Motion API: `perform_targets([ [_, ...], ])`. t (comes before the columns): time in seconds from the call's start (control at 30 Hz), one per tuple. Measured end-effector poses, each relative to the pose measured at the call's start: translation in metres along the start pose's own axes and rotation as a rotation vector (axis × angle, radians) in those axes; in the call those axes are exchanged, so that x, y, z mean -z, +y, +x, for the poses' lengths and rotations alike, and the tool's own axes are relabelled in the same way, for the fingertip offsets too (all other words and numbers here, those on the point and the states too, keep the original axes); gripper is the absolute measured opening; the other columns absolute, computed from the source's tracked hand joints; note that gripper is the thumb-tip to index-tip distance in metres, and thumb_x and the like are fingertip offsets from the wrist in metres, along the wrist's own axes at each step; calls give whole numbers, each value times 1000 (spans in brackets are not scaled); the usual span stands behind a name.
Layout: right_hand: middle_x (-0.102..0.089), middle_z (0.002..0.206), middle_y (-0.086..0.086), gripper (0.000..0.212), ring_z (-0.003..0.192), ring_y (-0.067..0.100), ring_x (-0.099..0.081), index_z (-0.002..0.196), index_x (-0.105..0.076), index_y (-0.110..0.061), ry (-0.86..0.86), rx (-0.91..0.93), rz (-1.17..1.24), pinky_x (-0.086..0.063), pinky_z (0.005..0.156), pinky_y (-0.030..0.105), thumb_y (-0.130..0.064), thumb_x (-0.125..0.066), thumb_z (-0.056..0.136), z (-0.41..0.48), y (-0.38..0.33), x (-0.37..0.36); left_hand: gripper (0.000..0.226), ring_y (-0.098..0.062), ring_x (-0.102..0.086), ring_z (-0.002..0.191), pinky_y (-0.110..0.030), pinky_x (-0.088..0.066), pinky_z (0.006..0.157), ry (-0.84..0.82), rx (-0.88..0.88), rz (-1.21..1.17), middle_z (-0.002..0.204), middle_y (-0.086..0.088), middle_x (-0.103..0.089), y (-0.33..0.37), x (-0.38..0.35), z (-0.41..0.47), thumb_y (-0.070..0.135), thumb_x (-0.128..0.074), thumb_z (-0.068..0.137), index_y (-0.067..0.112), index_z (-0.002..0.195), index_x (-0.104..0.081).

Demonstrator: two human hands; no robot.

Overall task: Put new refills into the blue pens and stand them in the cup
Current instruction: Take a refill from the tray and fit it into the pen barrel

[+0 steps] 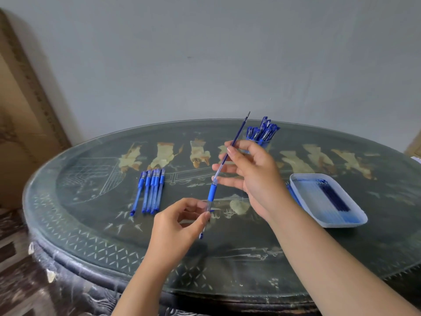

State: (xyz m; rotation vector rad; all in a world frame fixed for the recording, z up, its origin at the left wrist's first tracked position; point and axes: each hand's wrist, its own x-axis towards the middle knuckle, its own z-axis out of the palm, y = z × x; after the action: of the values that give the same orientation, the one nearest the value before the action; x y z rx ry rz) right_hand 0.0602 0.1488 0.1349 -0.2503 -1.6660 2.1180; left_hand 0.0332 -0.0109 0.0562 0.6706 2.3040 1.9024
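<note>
Head view, both hands raised over the desk [91,201]. The left hand [180,226] has its fingers curled, and the thumb and fingertips pinch the clear lower part of a pen barrel [211,193], just below its blue grip sleeve. The barrel is tilted, with its open end up and to the right. The right hand [252,176] pinches a dark blue refill [238,135] between thumb and forefinger, and its other fingers are spread loosely. The lower end of the refill sits inside the barrel; its tip points up, above the far edge of the desk. Behind the right hand, near the far edge, stands the cup [265,142], partly hidden by the fingers and holding a cluster of capped blue pens [263,131]. To the left, well apart from the hands, a row of blue pens [151,190] lies flat, side by side. To the right, a shallow white tray [355,221] holds more refills [332,197], laid lengthwise
</note>
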Motion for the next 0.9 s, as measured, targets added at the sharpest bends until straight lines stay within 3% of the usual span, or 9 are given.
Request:
perform_targets([
  [0.3,-67,82,4,7,83,27,-73,101,-61,-9,-11,-10,0,-61,70,45,-13,-58,97,3,9,-7,13,-4,-68,71,-9,-48,62,11,20,40,80,12,-73,-4,13,0,9,-76,82,21,87,-73],
  [0.53,-69,85,7,4,80,23,-72,95,-64,-8,-96,-2,-224,-62,71,38,-8,-60,96,5,11,-10,12,-3,-68,73,-10,-49,63,12,7,63,81,15,-73,-7,16,2,13,-74,85,24,89,-73],
  [0.67,-72,91,12,5,87,23,-72,95,-69,-6,-148,-48,-338,-62,76,42,-8,-65,93,5,20,-11,11,-6,-69,77,-13,-51,67,24,14,41,84,12,-73,-10,18,4,16,-73,85,24,92,-72],
  [0.77,-72,94,13,7,87,24,-73,94,-71,-7,-176,-84,-383,-61,77,44,-13,-68,91,5,26,-10,11,-8,-70,79,-19,-54,71,28,17,44,85,12,-73,-13,18,5,17,-72,86,26,92,-72],
  [0.9,-73,95,4,8,88,19,-72,98,-72,-20,-225,-63,-519,-62,74,40,-21,-66,93,5,33,-6,10,-12,-72,80,-38,-58,82,42,36,19,86,6,-74,-17,19,6,17,-72,86,25,92,-72],
])
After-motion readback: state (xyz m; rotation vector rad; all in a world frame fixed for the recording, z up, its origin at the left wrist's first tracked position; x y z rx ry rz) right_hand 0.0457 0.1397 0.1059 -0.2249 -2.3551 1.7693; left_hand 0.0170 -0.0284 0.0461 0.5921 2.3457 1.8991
